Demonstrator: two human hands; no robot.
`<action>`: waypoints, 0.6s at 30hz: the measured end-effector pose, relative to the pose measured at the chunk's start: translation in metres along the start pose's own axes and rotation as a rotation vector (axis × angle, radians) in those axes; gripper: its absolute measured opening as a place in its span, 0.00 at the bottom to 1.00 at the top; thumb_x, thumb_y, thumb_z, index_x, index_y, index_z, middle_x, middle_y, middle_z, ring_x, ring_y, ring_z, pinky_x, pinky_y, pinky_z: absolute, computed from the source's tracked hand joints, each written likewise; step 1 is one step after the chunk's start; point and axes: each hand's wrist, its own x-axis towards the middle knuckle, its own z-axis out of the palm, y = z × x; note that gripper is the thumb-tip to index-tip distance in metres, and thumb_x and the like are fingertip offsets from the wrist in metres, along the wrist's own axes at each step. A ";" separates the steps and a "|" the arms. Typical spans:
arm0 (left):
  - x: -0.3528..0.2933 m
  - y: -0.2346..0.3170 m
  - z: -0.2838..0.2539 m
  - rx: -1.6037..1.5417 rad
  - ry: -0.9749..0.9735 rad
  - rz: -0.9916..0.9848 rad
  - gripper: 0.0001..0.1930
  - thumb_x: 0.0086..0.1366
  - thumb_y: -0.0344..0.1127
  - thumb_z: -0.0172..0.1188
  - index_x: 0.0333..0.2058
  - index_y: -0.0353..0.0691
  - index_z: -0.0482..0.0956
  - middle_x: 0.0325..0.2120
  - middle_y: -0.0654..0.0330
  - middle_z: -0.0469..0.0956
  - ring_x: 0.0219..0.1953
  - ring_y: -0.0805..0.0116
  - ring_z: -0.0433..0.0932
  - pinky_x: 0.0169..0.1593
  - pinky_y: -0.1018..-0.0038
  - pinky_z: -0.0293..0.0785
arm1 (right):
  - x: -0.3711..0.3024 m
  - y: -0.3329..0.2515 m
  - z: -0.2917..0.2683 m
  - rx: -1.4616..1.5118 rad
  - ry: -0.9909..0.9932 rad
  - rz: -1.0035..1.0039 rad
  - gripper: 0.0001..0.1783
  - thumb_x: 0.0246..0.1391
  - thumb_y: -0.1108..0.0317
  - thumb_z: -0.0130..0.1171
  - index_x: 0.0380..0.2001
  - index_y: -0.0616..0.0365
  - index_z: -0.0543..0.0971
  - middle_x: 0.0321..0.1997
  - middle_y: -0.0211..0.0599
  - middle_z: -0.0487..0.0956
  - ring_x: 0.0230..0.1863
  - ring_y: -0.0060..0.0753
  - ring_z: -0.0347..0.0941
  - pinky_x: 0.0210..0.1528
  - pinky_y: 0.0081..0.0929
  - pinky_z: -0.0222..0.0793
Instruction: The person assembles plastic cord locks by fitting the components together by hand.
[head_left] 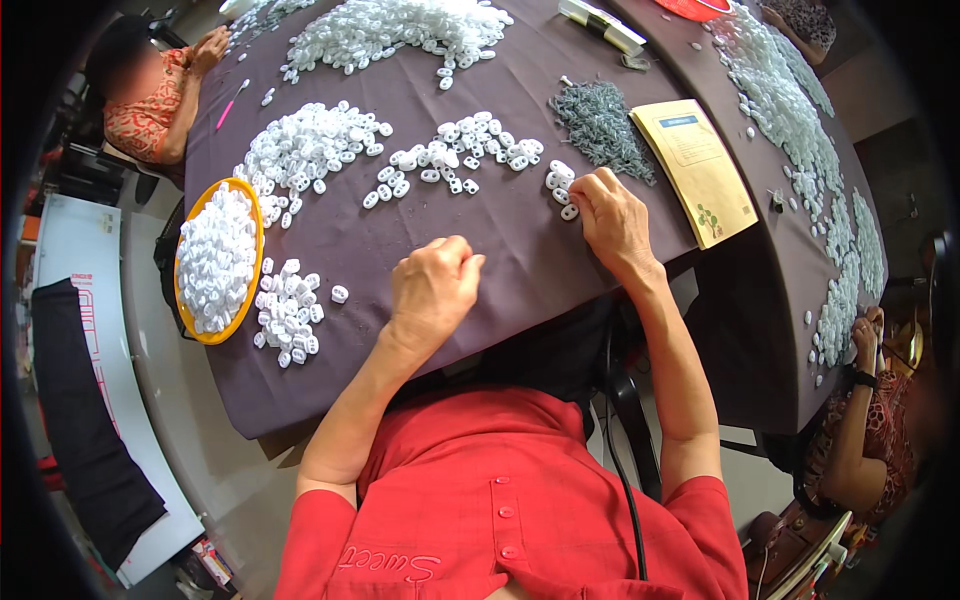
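Observation:
Over the near part of the dark tablecloth, my left hand (432, 290) is closed with the thumb against the curled fingers. Whatever may be inside it is hidden. My right hand (612, 218) is pinched at the edge of a small row of white oval plastic pieces with two holes (560, 182). Whether one of them is between its fingertips cannot be made out. A loose cluster of the same pieces (450, 150) curves across the middle, ahead of both hands. Beyond my right hand is a heap of small grey-green slim parts (602, 125).
A yellow-rimmed basket (258, 245) full of white pieces stands at the left edge, beside more heaps (310, 140). A brown paper booklet (695, 170) lies right of the grey heap. A pink-handled tool (232, 105) lies far left. Other people sit around the tables.

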 end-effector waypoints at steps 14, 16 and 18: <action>0.051 -0.024 0.021 -0.071 0.222 0.041 0.06 0.52 0.33 0.59 0.23 0.36 0.74 0.21 0.56 0.76 0.22 0.58 0.75 0.28 0.67 0.69 | -0.006 0.002 -0.003 0.258 0.162 -0.015 0.02 0.47 0.78 0.53 0.27 0.62 0.73 0.24 0.40 0.71 0.26 0.37 0.70 0.29 0.26 0.65; 0.063 -0.030 0.027 -0.086 0.278 0.057 0.06 0.52 0.32 0.59 0.30 0.38 0.78 0.24 0.56 0.76 0.25 0.58 0.76 0.31 0.68 0.71 | -0.009 0.005 -0.002 0.321 0.154 0.036 0.02 0.47 0.78 0.52 0.27 0.62 0.73 0.23 0.39 0.71 0.25 0.32 0.69 0.29 0.23 0.64; 0.069 -0.033 0.032 -0.037 0.265 0.071 0.07 0.52 0.32 0.59 0.31 0.39 0.78 0.25 0.56 0.76 0.26 0.59 0.76 0.31 0.68 0.71 | -0.011 0.003 0.000 0.299 0.147 0.047 0.02 0.47 0.78 0.52 0.27 0.60 0.73 0.24 0.38 0.72 0.26 0.35 0.70 0.29 0.26 0.65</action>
